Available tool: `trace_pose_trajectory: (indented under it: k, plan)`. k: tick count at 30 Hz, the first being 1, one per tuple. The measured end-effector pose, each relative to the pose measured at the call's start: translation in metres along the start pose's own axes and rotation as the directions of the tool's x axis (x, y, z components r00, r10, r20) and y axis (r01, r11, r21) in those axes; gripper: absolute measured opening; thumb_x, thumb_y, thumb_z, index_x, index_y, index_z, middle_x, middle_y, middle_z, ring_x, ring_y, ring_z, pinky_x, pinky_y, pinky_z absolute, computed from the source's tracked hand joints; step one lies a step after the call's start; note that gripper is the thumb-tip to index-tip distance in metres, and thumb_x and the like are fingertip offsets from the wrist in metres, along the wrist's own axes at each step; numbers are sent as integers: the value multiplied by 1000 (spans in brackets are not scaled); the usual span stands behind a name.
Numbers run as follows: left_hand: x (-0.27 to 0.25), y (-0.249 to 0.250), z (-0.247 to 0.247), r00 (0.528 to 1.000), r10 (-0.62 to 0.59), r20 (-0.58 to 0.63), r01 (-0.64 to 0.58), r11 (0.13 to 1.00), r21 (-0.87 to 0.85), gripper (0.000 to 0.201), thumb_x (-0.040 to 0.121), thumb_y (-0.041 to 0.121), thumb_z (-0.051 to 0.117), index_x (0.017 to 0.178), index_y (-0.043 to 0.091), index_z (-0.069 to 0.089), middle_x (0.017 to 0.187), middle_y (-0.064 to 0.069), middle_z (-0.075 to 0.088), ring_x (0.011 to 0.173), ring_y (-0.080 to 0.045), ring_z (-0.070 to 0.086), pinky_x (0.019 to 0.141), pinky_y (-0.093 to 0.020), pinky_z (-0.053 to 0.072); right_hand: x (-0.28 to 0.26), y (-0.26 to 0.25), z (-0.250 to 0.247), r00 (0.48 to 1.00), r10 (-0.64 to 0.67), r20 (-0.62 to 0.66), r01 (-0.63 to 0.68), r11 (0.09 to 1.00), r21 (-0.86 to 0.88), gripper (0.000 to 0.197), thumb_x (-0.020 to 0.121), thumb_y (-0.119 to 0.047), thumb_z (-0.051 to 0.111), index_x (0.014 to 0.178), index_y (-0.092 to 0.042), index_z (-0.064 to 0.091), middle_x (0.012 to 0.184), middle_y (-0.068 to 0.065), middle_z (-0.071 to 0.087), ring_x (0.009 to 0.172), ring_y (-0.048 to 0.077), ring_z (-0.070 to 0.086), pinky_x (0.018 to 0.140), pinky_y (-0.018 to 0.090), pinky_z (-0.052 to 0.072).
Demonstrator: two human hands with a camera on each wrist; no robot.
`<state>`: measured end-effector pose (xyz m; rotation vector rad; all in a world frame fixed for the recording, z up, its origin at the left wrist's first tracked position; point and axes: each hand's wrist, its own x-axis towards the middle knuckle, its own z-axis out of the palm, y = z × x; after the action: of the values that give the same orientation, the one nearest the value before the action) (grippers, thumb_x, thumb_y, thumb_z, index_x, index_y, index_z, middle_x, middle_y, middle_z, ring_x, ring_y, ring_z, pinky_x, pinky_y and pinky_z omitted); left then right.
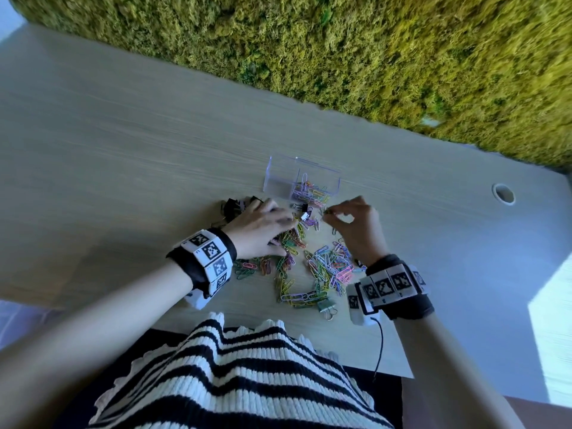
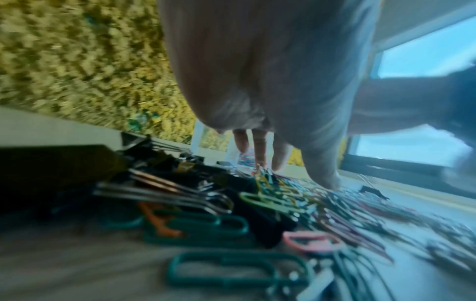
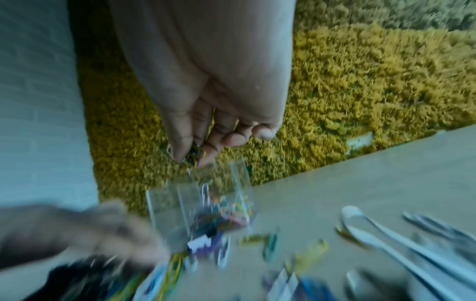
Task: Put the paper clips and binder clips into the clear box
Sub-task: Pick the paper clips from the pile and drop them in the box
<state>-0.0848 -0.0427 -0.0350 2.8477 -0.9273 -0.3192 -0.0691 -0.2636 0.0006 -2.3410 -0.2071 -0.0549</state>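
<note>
While left hand [image 1: 263, 230] rests spread on paper clips [image 1: 322, 267], right hand [image 1: 356, 227] pinches few clips

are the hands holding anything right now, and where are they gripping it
The right hand pinches a small bunch of coloured paper clips between thumb and fingertips. The left hand rests spread on the loose clips and grips nothing visible.

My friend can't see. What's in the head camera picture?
Two hands sort coloured paper clips on a table: the right hand pinches a few near the clear box, the left hand rests on the pile.
</note>
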Motion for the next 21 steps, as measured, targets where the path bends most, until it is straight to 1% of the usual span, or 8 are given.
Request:
trace_pose_trajectory:
  k: [2,5,9,12,14,16,19,21]
  plan:
    - [-1,7,1,996,60,67,-65,995,78,63,86,60,45,140,29,33,144,9,32,124,-20,29,100,-43,26,12,-7,-8,995,-46,-91,47,999,6,12,72,-15,77,82,-9,74,72,-23,50,81,21,57,73,31,44]
    - [-7,10,3,988,142,60,-145,988,54,59,89,58,42,140,30,36,145,12,32,127,-20,29,102,-44,25,30,-13,-17,983,-102,-151,99,995,-29,11,73,-16,76,81,-9,74,71,-24,53,85,27,58,76,40,47]
    - [-6,2,2,996,86,24,-87,996,30,70,92,57,36,149,27,10,157,7,6,139,-17,15,110,-41,19,52,-16,-16,980,-152,-131,131,980,-152,12,75,-22,74,82,-12,75,82,2,72,88,27,53,79,44,42]
    - [2,0,3,996,61,68,-63,998,22,75,93,58,31,149,25,-5,157,3,-8,144,-13,-1,116,-41,13,66,-16,-7,989,-138,-60,121,966,-231,13,78,-25,71,85,-14,75,86,1,72,93,26,49,81,39,34]
    - [7,0,6,990,72,118,-77,996,38,75,93,60,27,149,23,-5,157,1,-9,144,-13,-5,117,-42,8,71,-14,-2,993,-115,-2,110,953,-282,16,78,-28,70,86,-15,74,86,0,72,96,24,48,80,35,30]
    - [7,2,10,981,78,176,-87,995,40,73,92,60,27,149,23,0,158,0,-7,144,-13,-7,118,-42,2,70,-12,-1,993,-120,-2,114,949,-295,22,76,-33,72,89,-16,73,86,-1,72,95,24,50,81,36,34]
    - [-3,3,14,969,131,211,-137,991,12,68,92,60,25,149,28,6,157,4,-5,144,-11,-6,117,-42,-6,59,-8,-9,973,-192,-131,156,957,-245,21,76,-32,71,90,-17,72,82,-1,69,88,25,53,77,38,40]
    - [-12,2,14,961,177,213,-181,984,-2,68,89,63,18,149,31,9,156,8,-1,144,-8,-2,115,-42,-9,46,0,-15,942,-223,-249,174,964,-203,11,78,-20,65,85,-16,72,79,1,68,81,26,54,73,40,44]
